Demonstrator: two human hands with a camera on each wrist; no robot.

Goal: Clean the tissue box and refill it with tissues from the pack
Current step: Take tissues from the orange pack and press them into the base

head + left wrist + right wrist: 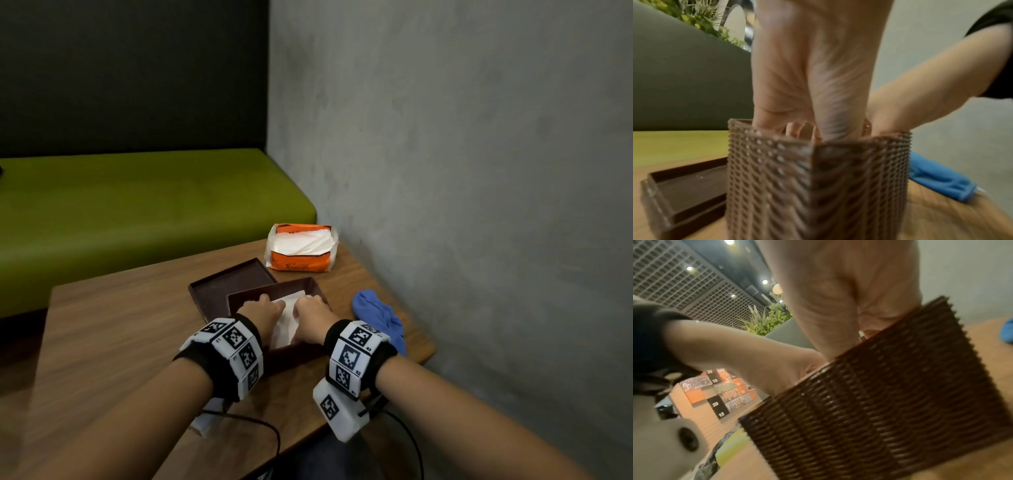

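Observation:
The brown woven tissue box (313, 283) stands open in the middle of the table, with a stack of white tissues (287, 320) inside it. My left hand (262, 308) and right hand (310, 313) both reach into the box and grip the stack from either side. In the left wrist view the left hand's (818, 81) thumb and fingers go down behind the box wall (797, 178), which hides the fingertips. The right wrist view shows the right hand (838, 305) dipping into the box (879, 402). The orange tissue pack (301, 253) lies torn open behind the box.
The box lid (222, 286) lies upturned just behind and left of the box. A crumpled blue cloth (376, 315) sits to the right near the grey wall (479, 171). A green bench (137, 205) runs behind the wooden table (120, 325).

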